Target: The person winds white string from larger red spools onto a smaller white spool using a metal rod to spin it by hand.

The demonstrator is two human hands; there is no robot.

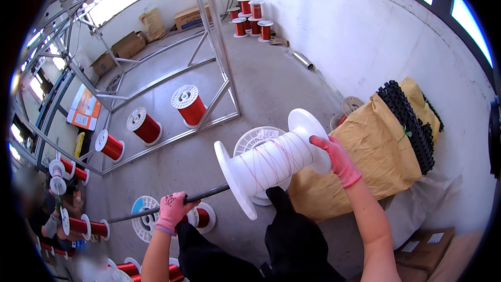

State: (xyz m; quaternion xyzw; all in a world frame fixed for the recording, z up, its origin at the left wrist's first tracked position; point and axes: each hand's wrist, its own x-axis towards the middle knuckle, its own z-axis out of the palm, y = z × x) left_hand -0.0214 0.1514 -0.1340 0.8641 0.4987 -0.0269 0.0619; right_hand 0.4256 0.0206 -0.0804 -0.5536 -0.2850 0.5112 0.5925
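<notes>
A large white spool [255, 169] with a few loose turns of thin reddish wire lies slantwise in front of me. My right hand [339, 159], in a pink glove, grips its right flange. A dark metal rod [209, 193] runs from the spool's left flange down to the left. Around this rod my left hand [176, 210], also in a pink glove, is closed. Toward the rod's far end are spools of red wire [86, 227]; whether the rod passes through them I cannot tell. Behind the white spool stands another white-flanged spool [255, 138], partly hidden.
Red wire spools [190, 107] stand along a metal frame [172, 136]; several more [253, 18] are stacked by the far wall. To the right lie brown wrapping paper [347, 162], black ridged strips [407, 125] and a cardboard box [428, 248]. A co-worker's gloved hand [52, 225] is at left.
</notes>
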